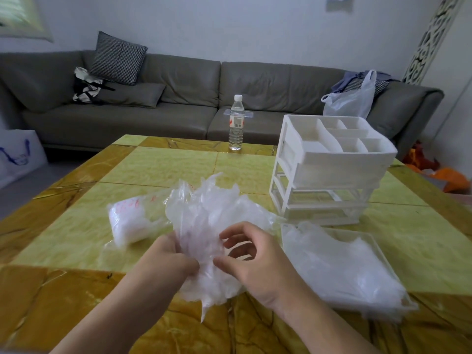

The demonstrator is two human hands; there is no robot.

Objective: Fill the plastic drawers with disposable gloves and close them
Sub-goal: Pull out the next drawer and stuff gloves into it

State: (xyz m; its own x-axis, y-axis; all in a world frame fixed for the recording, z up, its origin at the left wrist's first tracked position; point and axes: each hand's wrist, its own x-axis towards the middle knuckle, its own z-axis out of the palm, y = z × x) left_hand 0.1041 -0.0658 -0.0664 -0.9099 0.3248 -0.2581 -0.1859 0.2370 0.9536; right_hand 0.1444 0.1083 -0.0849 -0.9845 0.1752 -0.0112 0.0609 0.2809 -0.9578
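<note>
A crumpled bunch of gloves (204, 226) is held up over the counter (158, 164) in front of the person, roughly mid-frame. The left hand (168, 256) grips the bunch from the left, fingers curled into the film. The right hand (252, 259) pinches its lower edge between thumb and a fingertip, while its other fingers (235, 235) are loosely curved and partly spread around the plastic.

Just right of the hands a pulled-out drawer (367, 235) lies flat on the counter, already heaped with gloves that spill over its near rim. Beyond it stands the drawer unit (329, 164). Its lower slots look empty and open-framed, and an upper drawer appears to stick out toward the camera; whether anything is inside cannot be told. The divided tray on top holds nothing visible.

To the left of the bunch lies a clear bag (130, 221), still holding a white mass of gloves.

As a judgement, the task is partway: one drawer seems filled but is not yet back in the unit, the bunch in hand is likely meant for it or the next drawer, and every drawer remains to be slid shut.

Farther off, a water bottle (237, 123) stands at the counter's far edge, with a grey sofa (178, 98) behind.
</note>
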